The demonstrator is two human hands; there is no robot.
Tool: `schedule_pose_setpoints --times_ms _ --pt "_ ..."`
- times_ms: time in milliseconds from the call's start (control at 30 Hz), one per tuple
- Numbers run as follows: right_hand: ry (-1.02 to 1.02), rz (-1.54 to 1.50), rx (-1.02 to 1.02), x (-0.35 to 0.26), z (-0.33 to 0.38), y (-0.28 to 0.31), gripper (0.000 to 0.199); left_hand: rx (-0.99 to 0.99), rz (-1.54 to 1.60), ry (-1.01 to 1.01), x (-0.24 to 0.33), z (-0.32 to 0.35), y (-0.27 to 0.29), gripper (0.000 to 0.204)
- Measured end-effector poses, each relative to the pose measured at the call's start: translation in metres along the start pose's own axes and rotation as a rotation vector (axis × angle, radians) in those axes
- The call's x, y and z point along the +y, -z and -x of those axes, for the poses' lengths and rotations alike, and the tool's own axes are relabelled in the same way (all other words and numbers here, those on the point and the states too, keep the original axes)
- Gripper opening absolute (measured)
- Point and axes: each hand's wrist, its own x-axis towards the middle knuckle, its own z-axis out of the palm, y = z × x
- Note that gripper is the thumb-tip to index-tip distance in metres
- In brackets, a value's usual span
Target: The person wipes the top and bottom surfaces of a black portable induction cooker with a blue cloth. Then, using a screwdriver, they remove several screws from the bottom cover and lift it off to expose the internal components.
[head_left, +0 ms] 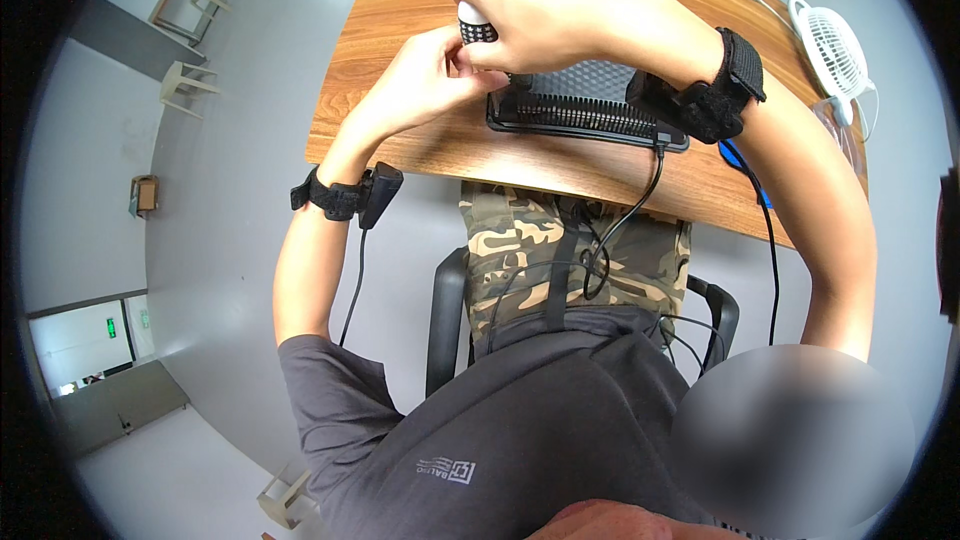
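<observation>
Above the table, my right hand [545,15] is closed around a small white-topped cylinder [478,28] with a black-and-white patterned band. My left hand [425,80] meets it from the lower left, its fingers curled in and its thumb stretched toward the right thumb. What the left fingertips pinch, if anything, is hidden. Beneath and behind my hands lies a black ridged stand [585,100] with a textured top, partly covered by my right hand and forearm. A black cable [655,175] is plugged into its front edge.
The wooden table [400,0] holds a white fan [832,48] at the right and a blue item [740,158] beside my right forearm. Black wrist straps with cables sit on both my arms. White stools [188,83] stand on the floor to the left.
</observation>
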Motion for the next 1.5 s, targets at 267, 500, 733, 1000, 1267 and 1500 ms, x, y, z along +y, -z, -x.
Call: schedule_pose_setpoints --times_ms 267,500,733,1000,1267,1500 --pt "-0.098 -0.269 -0.194 -0.004 -0.003 0.027 0.033 0.011 0.010 -0.044 0.004 0.001 0.002 0.019" --pt "-0.127 -0.258 -0.178 -0.006 -0.006 0.026 0.033 0.030 -0.071 -0.015 0.015 0.003 0.006 0.021" --pt "-0.106 -0.272 -0.158 -0.005 -0.003 0.026 0.034 0.037 -0.076 -0.024 0.012 0.003 0.003 0.020" --pt "-0.089 -0.078 -0.087 -0.002 -0.003 0.001 0.051 0.032 -0.014 -0.030 0.007 0.002 0.001 0.023" --pt "-0.151 -0.114 -0.228 -0.006 -0.006 0.019 0.035 0.020 -0.371 -0.085 0.017 -0.002 -0.003 0.026" --pt "-0.031 -0.115 -0.034 0.002 0.006 0.002 0.041 0.007 -0.096 -0.070 -0.002 0.002 -0.001 0.023"
